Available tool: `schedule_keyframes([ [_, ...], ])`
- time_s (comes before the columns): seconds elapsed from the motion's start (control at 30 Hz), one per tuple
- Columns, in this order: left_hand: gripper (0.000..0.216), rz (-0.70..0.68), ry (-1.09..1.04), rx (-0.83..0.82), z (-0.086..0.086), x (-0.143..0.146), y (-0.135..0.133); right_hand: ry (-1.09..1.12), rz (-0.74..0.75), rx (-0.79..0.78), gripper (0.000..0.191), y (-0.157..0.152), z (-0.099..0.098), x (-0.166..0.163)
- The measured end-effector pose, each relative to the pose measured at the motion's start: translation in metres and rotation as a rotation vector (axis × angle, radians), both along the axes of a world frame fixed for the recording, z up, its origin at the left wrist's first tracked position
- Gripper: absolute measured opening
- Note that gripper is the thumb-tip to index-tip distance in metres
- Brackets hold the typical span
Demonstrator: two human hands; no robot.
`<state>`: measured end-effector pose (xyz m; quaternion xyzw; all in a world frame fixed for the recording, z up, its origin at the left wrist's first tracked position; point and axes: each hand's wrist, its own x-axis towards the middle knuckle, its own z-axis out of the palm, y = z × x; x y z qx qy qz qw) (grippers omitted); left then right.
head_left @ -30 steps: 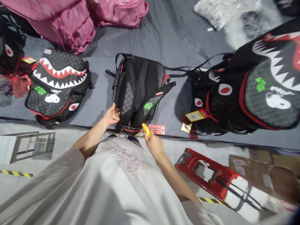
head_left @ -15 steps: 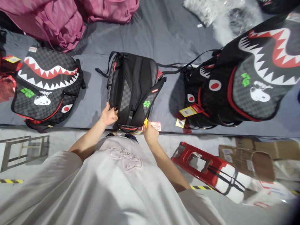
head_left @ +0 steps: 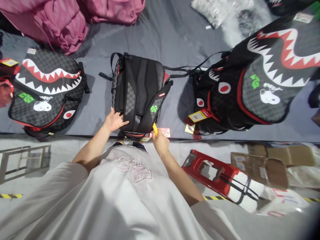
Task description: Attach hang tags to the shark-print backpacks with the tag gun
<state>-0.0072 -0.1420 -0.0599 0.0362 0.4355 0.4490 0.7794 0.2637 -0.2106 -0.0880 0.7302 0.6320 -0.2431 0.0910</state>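
Left hand (head_left: pixel 115 120): was open with fingers spread at the lower left edge of the middle backpack; whether it touched the fabric could not be told.
Right hand (head_left: pixel 160 142): was closed around a small yellow tool (head_left: pixel 155 129), its tip up beside the bag's lower right corner. The two hands were apart, one at either side.
Middle backpack (head_left: pixel 143 83): lay at the near edge of the table, its padded back and straps facing up, a green print on one strap.
Red packet (head_left: pixel 165 132): lay just beyond the right hand, partly covered by it.
Left backpack (head_left: pixel 47 86): lay front up, showing a toothy shark mouth and a white cartoon dog.
Right backpacks (head_left: pixel 258 95): stood close together with similar prints, a yellow-edged tag (head_left: pixel 198 116) hanging from one.
Table (head_left: pixel 172 36): was covered in gray cloth, with pink bags (head_left: pixel 62 25) at the far left and clear plastic wrapping (head_left: pixel 226 15) at the far right.
Floor (head_left: pixel 175 151): held a red frame (head_left: pixel 196 163) bearing a strapped white bundle (head_left: pixel 243 191), near cardboard boxes (head_left: pixel 287 156).
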Motion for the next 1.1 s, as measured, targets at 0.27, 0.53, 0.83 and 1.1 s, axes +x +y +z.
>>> schedule_keyframes([
  [0.27, 0.079, -0.031, -0.101, 0.034, -0.008, 0.008, 0.007, 0.099, -0.158, -0.033, 0.035, -0.019, 0.016, 0.013],
  [0.53, 0.072, -0.012, -0.018, -0.104, -0.011, 0.017, 0.012, 0.184, -0.241, -0.052, 0.037, -0.034, 0.026, 0.02],
  [0.83, 0.061, -0.014, -0.048, -0.107, -0.011, 0.019, 0.012, 0.253, -0.275, -0.23, 0.031, -0.12, 0.046, 0.021],
  [1.1, 0.061, -0.402, 0.761, 0.138, 0.044, 0.044, -0.008, 0.304, -0.209, -0.312, 0.039, -0.087, 0.041, -0.004],
])
